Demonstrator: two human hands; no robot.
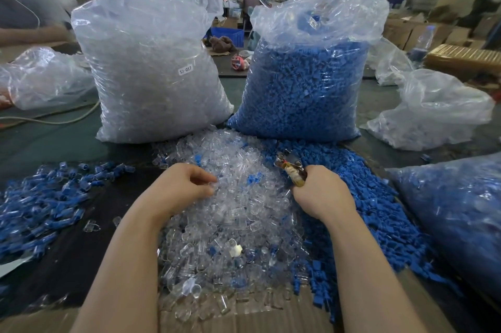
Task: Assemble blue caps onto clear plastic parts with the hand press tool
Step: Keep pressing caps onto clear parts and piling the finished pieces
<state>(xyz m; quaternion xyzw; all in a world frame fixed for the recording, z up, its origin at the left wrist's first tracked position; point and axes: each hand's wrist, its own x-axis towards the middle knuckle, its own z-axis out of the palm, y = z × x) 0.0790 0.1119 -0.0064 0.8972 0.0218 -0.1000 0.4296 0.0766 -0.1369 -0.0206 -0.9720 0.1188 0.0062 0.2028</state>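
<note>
Cardboard (238, 319) lay nearest, under a heap of clear plastic parts (230, 224), while far left a spread of assembled blue-capped pieces (40, 197) covered the dark table (108, 210). Over the clear heap the left hand (181, 189) hovered with fingers curled, thumb and fingertips pinching at one clear part — whether it was truly gripped could not be told. Further right, the right hand (320, 191) clenched the hand press tool (291, 170) at the edge of the loose blue caps (379, 210) — behind stood a bag of clear parts (151, 61) and a bag of blue caps (306, 83).
</note>
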